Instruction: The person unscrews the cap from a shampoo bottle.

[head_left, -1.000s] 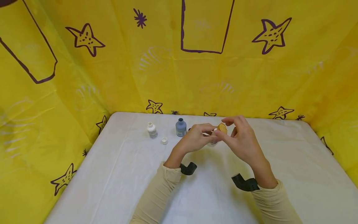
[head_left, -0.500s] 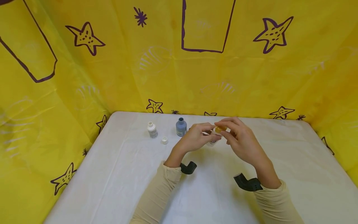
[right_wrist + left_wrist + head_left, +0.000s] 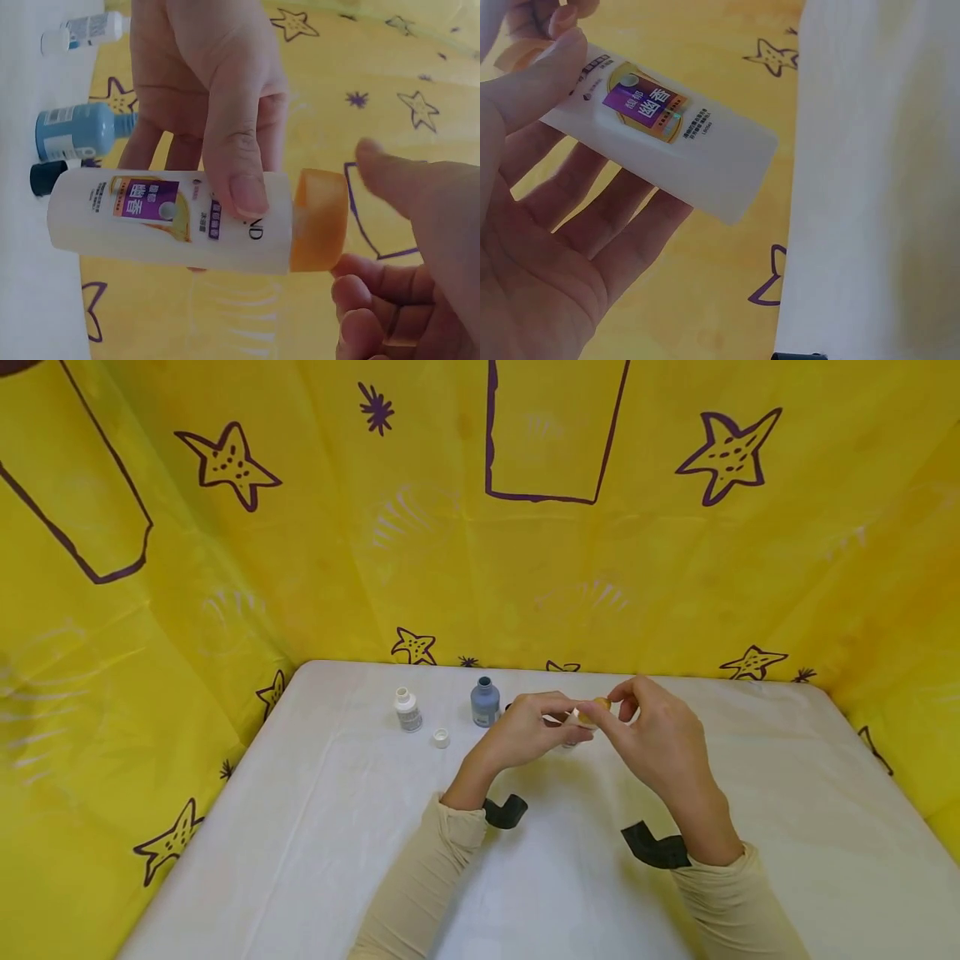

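Note:
My left hand (image 3: 521,731) grips a small white toiletry bottle (image 3: 97,217) with a purple and gold label, thumb across its front. An orange cap (image 3: 321,221) sits at the bottle's top, which points toward my right hand (image 3: 663,739). In the right wrist view, the right thumb stands a little off the cap, while a curled fingertip is at its lower corner; whether it touches is unclear. The left wrist view shows the bottle (image 3: 660,124) tilted, held clear of the table. In the head view, my fingers hide most of it.
On the white-covered table (image 3: 360,827) an uncapped white bottle (image 3: 408,713) stands at the back left, with a white cap (image 3: 441,738) near it. A blue bottle (image 3: 485,703), also uncapped, stands beside a dark cap (image 3: 49,178). Yellow patterned cloth (image 3: 450,552) hangs behind.
My right hand's fingers covered the cap half a second ago; now the hand has turned, and its thumb and fingers have shifted around the cap. The left hand has stayed with the bottle.

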Action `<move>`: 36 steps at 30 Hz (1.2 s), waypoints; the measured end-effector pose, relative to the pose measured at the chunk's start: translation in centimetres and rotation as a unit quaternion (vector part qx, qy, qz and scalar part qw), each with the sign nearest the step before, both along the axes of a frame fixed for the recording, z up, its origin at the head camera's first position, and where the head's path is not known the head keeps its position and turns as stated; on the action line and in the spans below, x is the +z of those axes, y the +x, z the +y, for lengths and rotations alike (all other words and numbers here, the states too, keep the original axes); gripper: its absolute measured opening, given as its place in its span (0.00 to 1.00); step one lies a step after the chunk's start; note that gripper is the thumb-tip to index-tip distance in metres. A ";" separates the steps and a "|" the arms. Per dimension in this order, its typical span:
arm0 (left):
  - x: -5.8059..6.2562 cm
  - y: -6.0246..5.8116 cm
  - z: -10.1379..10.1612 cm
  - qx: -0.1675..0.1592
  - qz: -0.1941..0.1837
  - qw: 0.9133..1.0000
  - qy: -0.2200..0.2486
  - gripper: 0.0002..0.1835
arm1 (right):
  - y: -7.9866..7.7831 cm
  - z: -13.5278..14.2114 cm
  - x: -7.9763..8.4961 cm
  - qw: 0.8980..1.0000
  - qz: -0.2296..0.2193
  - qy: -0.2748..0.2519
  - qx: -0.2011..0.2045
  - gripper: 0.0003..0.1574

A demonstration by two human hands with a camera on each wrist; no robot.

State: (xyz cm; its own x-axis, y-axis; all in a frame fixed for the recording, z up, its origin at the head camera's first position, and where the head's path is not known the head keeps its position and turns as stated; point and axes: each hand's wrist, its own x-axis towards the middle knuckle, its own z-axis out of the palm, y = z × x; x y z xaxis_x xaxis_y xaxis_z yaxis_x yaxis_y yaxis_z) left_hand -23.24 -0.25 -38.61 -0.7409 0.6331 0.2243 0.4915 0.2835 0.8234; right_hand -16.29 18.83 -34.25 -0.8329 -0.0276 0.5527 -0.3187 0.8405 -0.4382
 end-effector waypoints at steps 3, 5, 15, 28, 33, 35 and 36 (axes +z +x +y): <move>-0.1 0.1 0.1 -0.002 -0.002 1.000 0.002 0.16 | 0.3 -0.1 0.1 1.000 -0.007 0.011 -0.007 0.23; -0.1 0.1 0.2 -0.002 -0.003 1.000 0.002 0.16 | 0.4 -0.2 0.2 1.000 -0.017 0.015 -0.002 0.23; -0.3 0.1 0.0 -0.001 -0.018 1.000 0.002 0.17 | 0.8 -0.1 0.6 0.992 -0.060 0.006 0.108 0.15; -0.2 0.2 0.2 -0.006 -0.015 1.000 0.001 0.14 | 0.6 -0.1 0.5 0.996 -0.082 0.013 0.018 0.29; -0.2 0.4 0.5 -0.011 -0.018 1.000 0.005 0.11 | 0.6 0.0 0.5 0.994 -0.110 0.026 -0.010 0.27; -0.2 0.3 0.5 -0.009 -0.016 1.000 0.004 0.10 | 0.6 0.0 0.5 0.994 -0.101 0.030 0.000 0.24; -0.2 0.3 0.5 -0.007 -0.014 1.000 0.001 0.11 | 0.6 0.0 0.5 0.995 -0.097 0.031 0.006 0.23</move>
State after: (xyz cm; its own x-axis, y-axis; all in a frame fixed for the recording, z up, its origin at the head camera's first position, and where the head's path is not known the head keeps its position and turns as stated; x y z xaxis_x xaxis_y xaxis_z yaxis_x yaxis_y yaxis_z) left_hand -22.91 0.27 -38.83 -0.7376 0.6435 0.2046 0.4716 0.2741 0.8381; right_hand -15.72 18.83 -33.80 -0.9230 -0.0665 0.3791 -0.2430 0.8645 -0.4400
